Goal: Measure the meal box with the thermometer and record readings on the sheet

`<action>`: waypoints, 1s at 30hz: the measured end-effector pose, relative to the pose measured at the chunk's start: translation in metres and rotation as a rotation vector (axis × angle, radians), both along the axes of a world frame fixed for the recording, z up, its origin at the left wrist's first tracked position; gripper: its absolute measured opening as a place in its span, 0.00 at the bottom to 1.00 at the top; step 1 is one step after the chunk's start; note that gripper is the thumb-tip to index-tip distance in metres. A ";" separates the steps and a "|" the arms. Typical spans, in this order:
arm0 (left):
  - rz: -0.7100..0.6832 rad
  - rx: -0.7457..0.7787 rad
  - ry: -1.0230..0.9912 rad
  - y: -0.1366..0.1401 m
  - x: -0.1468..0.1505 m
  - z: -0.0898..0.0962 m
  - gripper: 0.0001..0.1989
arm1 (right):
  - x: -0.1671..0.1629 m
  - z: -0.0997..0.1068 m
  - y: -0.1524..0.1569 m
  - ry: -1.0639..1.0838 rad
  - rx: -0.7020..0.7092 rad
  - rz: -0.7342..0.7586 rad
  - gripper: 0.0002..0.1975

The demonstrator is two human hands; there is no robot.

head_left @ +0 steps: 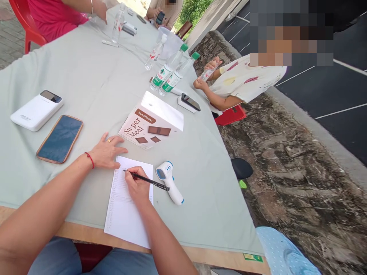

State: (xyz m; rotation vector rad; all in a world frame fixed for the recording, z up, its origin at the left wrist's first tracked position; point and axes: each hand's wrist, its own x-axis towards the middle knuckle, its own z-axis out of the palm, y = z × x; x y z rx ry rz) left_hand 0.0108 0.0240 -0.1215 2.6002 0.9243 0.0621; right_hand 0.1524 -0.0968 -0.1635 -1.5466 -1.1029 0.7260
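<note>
My right hand (138, 186) is closed around a black pen (149, 181), its tip at the upper part of a white sheet of paper (119, 214) that has lines of writing along its left side. Flat on the tablecloth lies my left hand (108, 151), fingers spread, its thumb at the paper's top left corner. Just beyond the fingertips stands a white and brown "Super Meal" box (151, 122). A white and blue infrared thermometer (170, 183) rests to the right of the paper. Left of my left hand are a phone (60, 138) in a brown case and a white power bank (37, 110).
Several water bottles (165, 72) and a clear plastic tub (173, 42) stand farther back on the table (206, 198). A white device (188, 103) lies near the right edge. One person (241, 82) at the right holds a small clear packet; others sit at the far side.
</note>
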 end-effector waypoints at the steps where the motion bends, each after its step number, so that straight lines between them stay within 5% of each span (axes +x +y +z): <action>1: 0.000 -0.001 0.004 0.000 0.000 0.000 0.28 | 0.000 0.000 0.000 -0.002 0.003 0.005 0.06; 30: -0.005 -0.004 0.017 0.000 0.001 0.001 0.31 | 0.000 0.000 0.000 -0.063 -0.053 0.060 0.06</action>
